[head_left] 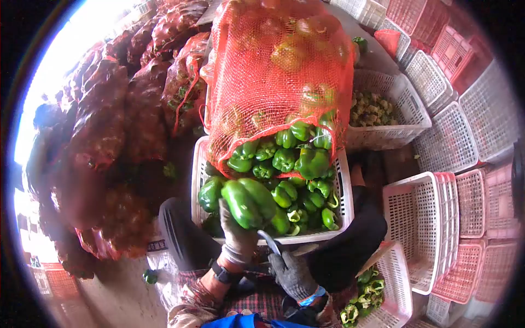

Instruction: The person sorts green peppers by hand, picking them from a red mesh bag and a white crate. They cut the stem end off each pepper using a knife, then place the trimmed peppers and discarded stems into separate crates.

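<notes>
Well, over the near side of the white crate (276, 237), the left hand (238, 232) is partly open, cupped around a big green pepper (250, 203) whose long axis slants from far left to near right; I can't tell where its stem points. The right hand (294, 276), nearer than the crate, curls closed round a curved knife (269, 241), blade towards the pepper.

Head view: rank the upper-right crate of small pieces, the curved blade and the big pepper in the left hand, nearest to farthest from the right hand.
1. Curved blade, in the right hand's grip.
2. Big pepper, in the left hand, forward and to the left.
3. Upper-right crate, beyond the right side of the red net sack.
</notes>
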Motion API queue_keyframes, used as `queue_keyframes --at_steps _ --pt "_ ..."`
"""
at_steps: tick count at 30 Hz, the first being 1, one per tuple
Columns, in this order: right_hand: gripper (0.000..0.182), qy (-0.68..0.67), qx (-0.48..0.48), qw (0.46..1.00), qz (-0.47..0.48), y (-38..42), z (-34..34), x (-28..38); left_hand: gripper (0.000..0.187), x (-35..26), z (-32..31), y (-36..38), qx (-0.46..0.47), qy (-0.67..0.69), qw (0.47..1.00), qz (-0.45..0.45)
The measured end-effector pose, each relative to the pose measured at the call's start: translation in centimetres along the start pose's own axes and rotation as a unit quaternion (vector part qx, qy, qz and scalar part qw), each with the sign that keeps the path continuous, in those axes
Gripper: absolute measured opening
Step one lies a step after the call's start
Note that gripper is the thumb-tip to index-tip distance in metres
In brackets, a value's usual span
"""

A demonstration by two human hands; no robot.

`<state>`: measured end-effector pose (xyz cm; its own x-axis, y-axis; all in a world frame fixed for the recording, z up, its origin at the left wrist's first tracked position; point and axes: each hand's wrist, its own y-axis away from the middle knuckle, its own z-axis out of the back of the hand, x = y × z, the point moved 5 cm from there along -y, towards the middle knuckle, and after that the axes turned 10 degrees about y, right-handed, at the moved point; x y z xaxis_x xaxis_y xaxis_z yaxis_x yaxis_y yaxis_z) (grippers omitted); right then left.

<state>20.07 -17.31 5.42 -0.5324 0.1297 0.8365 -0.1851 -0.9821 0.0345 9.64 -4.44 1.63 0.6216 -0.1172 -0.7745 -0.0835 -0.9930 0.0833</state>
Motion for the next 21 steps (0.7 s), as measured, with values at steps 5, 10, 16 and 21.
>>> queue_keyframes --at_steps 5,10,16,21 --pt "0.022 -0.256 -0.012 0.954 -0.159 0.1 3.6 -2.8 0.073 -1.6 1.5 -1.1 0.122 -0.005 0.992 0.035" --pt "0.087 -0.361 0.15 0.915 -0.102 -5.6 5.1 -0.7 0.103 -1.4 -3.9 0.9 0.325 -0.003 0.93 0.169" --pt "0.115 -0.175 0.042 0.983 -0.037 -3.5 2.0 -5.0 0.105 -2.6 -4.3 1.7 0.315 -0.173 0.897 0.258" --pt "0.114 -0.013 0.019 1.0 0.005 -3.2 1.6 -4.7 0.098 -1.1 -3.5 2.1 0.244 -0.317 0.902 0.165"
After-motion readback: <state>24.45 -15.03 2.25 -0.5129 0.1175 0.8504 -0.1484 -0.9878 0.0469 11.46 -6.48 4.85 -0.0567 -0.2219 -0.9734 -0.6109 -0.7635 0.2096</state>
